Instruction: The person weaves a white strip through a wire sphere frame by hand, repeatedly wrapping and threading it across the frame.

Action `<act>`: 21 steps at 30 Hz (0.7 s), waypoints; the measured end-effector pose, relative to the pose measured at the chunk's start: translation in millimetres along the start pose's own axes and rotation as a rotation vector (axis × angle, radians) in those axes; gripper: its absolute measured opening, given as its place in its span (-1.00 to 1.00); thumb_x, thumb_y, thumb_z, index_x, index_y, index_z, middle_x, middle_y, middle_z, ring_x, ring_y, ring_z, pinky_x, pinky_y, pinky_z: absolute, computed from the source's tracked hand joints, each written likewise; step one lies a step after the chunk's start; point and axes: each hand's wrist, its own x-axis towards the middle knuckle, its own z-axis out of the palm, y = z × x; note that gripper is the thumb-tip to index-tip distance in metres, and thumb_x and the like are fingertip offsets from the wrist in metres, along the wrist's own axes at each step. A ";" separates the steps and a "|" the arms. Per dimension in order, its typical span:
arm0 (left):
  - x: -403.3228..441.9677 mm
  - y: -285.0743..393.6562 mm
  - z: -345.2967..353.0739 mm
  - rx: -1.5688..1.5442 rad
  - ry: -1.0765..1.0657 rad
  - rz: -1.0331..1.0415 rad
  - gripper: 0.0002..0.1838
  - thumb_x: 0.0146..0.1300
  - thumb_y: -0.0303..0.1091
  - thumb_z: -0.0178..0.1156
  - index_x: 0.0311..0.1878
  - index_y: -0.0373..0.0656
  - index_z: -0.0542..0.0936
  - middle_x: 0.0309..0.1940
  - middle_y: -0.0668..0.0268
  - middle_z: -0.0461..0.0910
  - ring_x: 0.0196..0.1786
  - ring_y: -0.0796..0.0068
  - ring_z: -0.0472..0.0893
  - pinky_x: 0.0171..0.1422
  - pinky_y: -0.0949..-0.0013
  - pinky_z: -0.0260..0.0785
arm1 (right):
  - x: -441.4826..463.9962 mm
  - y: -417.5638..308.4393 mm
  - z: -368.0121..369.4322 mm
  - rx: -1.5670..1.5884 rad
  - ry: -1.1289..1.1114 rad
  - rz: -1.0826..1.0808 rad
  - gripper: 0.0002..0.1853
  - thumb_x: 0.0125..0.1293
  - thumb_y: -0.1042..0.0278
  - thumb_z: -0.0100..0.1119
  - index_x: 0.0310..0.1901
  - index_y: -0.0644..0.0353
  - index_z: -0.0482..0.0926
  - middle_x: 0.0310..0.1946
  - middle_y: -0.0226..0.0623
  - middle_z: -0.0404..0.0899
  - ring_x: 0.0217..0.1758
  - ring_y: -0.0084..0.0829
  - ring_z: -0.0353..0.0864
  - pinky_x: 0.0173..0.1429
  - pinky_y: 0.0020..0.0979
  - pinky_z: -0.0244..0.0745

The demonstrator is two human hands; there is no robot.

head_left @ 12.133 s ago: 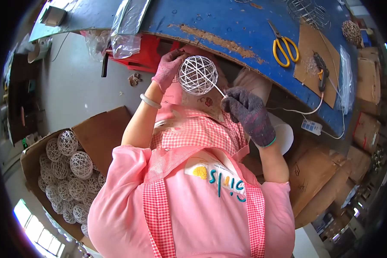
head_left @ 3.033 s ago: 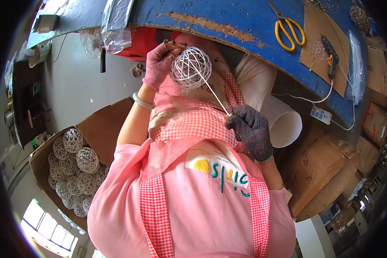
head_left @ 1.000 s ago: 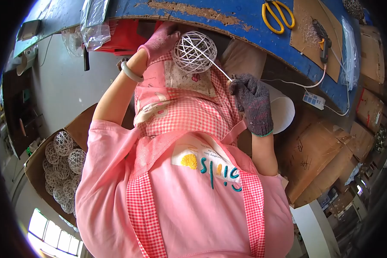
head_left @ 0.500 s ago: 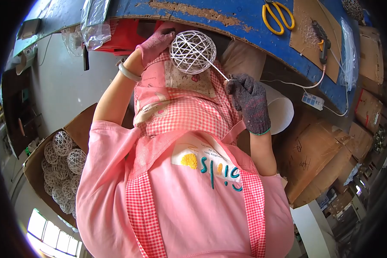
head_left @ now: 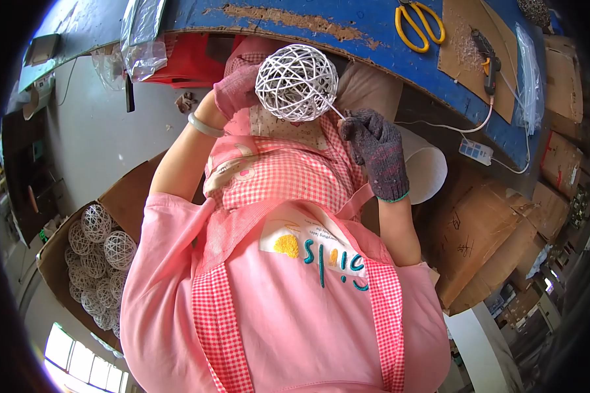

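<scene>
My left hand (head_left: 236,90), in a pink glove, holds a white openwork ball (head_left: 296,83) of crisscrossed strands above my lap. Its fingers are partly hidden behind the ball. A thin white strand (head_left: 335,112) runs from the ball's lower right side to my right hand (head_left: 375,152). That hand wears a dark grey knit glove and pinches the strand's end between thumb and fingers. Below both hands lies my pink checked apron (head_left: 282,177).
A blue worktable (head_left: 347,25) carries yellow-handled scissors (head_left: 421,27), a glue gun (head_left: 488,62) on cardboard, and plastic bags. A power strip (head_left: 476,151) hangs near its edge. One carton (head_left: 59,262) at left holds several similar balls; another carton (head_left: 482,242) stands at right.
The ball looks bigger and nearer, and has turned in my left hand. Less strand shows between it and my right hand, which has shifted slightly left and up.
</scene>
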 end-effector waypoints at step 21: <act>6.4 14.7 34.8 -0.221 0.223 -0.069 -0.51 0.19 -0.55 0.29 0.22 -0.18 0.49 0.09 0.25 0.59 0.07 0.43 0.57 0.19 0.35 0.47 | 26.2 29.7 -3.1 -0.076 0.069 -0.135 -0.82 0.40 0.41 0.07 -0.10 0.25 0.63 -0.47 -0.51 0.56 -0.57 -0.73 0.36 -0.48 -0.62 0.23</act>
